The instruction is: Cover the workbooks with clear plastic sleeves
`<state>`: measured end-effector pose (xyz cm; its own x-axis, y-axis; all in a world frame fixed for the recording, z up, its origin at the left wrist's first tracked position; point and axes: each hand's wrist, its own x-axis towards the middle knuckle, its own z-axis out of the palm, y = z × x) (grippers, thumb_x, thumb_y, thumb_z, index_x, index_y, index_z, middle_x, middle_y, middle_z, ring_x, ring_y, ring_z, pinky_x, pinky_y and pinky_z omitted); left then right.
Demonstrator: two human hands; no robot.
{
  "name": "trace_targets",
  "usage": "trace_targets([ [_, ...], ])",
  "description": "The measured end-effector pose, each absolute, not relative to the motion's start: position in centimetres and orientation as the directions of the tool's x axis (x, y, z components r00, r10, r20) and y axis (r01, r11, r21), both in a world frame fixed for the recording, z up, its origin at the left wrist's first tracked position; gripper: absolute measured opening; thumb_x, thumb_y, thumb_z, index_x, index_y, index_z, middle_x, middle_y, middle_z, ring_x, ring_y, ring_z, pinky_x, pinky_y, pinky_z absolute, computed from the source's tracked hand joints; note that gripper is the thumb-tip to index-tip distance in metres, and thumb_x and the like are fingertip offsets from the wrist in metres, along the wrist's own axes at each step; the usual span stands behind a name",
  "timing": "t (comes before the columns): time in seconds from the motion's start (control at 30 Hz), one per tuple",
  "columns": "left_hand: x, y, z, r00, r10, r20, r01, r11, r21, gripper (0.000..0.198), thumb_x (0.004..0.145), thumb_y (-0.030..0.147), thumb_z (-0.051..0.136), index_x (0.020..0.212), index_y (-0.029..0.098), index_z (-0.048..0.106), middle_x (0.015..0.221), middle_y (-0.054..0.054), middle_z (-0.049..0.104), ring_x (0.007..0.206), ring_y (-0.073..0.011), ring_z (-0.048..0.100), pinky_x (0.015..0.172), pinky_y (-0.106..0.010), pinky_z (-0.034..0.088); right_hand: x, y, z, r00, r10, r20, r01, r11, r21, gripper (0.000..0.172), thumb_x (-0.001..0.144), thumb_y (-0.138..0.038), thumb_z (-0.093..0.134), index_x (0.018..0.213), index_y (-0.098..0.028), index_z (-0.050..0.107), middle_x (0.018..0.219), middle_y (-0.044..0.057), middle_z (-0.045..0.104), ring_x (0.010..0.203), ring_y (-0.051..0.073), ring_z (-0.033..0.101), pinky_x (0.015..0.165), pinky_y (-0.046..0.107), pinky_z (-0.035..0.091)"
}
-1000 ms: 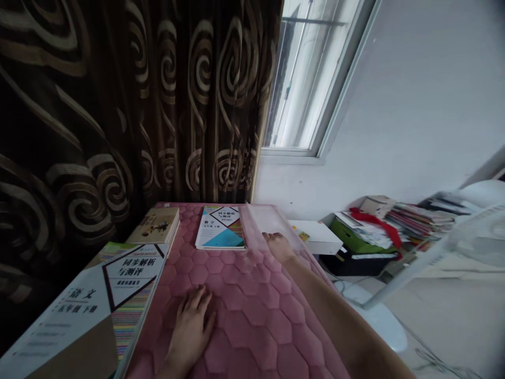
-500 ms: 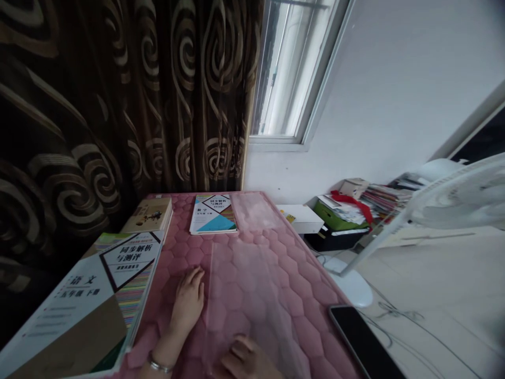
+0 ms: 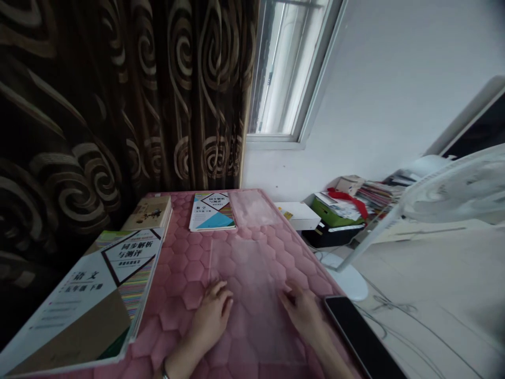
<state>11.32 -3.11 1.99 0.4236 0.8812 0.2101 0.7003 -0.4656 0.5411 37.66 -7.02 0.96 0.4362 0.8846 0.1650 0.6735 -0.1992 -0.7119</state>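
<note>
A clear plastic sleeve (image 3: 252,279) lies flat on the pink quilted table cover (image 3: 185,263) in front of me. My left hand (image 3: 211,316) rests flat on the sleeve's left edge, fingers stretched forward. My right hand (image 3: 303,313) lies flat on its right edge, fingers apart. More clear sleeves (image 3: 252,208) sit farther back on the table. A white workbook (image 3: 212,211) lies beside them, and a brown book (image 3: 150,213) lies left of it. A large workbook (image 3: 90,295) lies at the near left.
A black phone (image 3: 359,337) lies at the table's near right edge. A patterned brown curtain (image 3: 118,95) hangs behind the table. A white standing fan (image 3: 434,200) is on the right floor, with a white box (image 3: 300,215) and a pile of books (image 3: 363,200) near the wall.
My right hand came back from the far sleeves, bringing one clear sleeve to the near middle of the table. Both hands now lie flat on it. The view shifted left.
</note>
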Motion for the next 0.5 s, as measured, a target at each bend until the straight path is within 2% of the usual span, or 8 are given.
trace_targets([
  [0.1,11.1,-3.2,2.7,0.407,0.904,0.130,0.639,-0.384,0.666,0.029,0.092,0.029,0.042,0.098,0.023,0.070,0.129,-0.007,0.063,0.127,-0.0222,0.053,0.111,-0.041,0.040,36.7,-6.6,1.9,0.397,0.913,0.096,0.575,-0.166,-0.801,0.039,0.076,-0.045,0.049,0.090,-0.016,0.071,0.062,0.005,0.068,0.060,0.023,0.065,0.057,0.030,0.049],
  [0.23,10.3,-3.0,6.0,0.299,0.953,0.049,0.483,-0.195,0.854,0.047,0.095,0.047,0.031,0.097,0.021,0.070,0.115,-0.010,0.069,0.113,-0.0221,0.062,0.102,-0.035,0.046,32.6,-6.4,5.1,0.354,0.919,0.171,0.468,-0.016,-0.883,0.036,0.076,-0.043,0.053,0.094,-0.018,0.072,0.079,0.006,0.074,0.073,0.024,0.068,0.066,0.032,0.053],
  [0.3,10.0,-2.9,8.0,0.258,0.965,-0.050,0.403,-0.061,0.913,0.053,0.093,0.054,0.028,0.098,0.020,0.068,0.105,-0.009,0.072,0.100,-0.0225,0.067,0.091,-0.035,0.050,28.8,-6.9,6.9,0.226,0.949,0.221,0.430,0.106,-0.896,0.035,0.081,-0.038,0.052,0.102,-0.019,0.071,0.087,0.007,0.074,0.074,0.021,0.068,0.068,0.030,0.053],
  [0.37,9.6,-2.7,9.4,0.242,0.964,-0.112,0.390,0.010,0.921,0.047,0.091,0.054,0.037,0.098,0.018,0.066,0.094,-0.008,0.073,0.088,-0.0215,0.069,0.079,-0.032,0.052,24.8,-7.5,8.3,0.018,0.970,0.242,0.404,0.214,-0.889,0.028,0.085,-0.029,0.051,0.101,-0.020,0.071,0.090,0.006,0.073,0.075,0.018,0.067,0.070,0.027,0.053],
  [0.43,8.8,-2.3,9.9,0.196,0.976,-0.097,0.484,-0.010,0.875,0.029,0.088,0.041,0.049,0.095,0.017,0.063,0.087,-0.006,0.073,0.082,-0.0200,0.068,0.073,-0.029,0.050,22.0,-7.9,9.0,-0.144,0.949,0.282,0.363,0.316,-0.877,0.024,0.086,-0.023,0.051,0.097,-0.021,0.072,0.094,0.006,0.073,0.085,0.017,0.068,0.080,0.027,0.051],
  [0.5,7.6,-1.8,9.5,0.121,0.991,-0.049,0.615,-0.036,0.788,0.015,0.085,0.025,0.051,0.091,0.018,0.062,0.083,-0.005,0.073,0.081,-0.0189,0.068,0.073,-0.028,0.048,21.5,-7.9,8.8,-0.198,0.940,0.276,0.341,0.331,-0.880,0.024,0.089,-0.026,0.049,0.097,-0.021,0.071,0.095,0.005,0.073,0.089,0.017,0.068,0.083,0.026,0.051],
])
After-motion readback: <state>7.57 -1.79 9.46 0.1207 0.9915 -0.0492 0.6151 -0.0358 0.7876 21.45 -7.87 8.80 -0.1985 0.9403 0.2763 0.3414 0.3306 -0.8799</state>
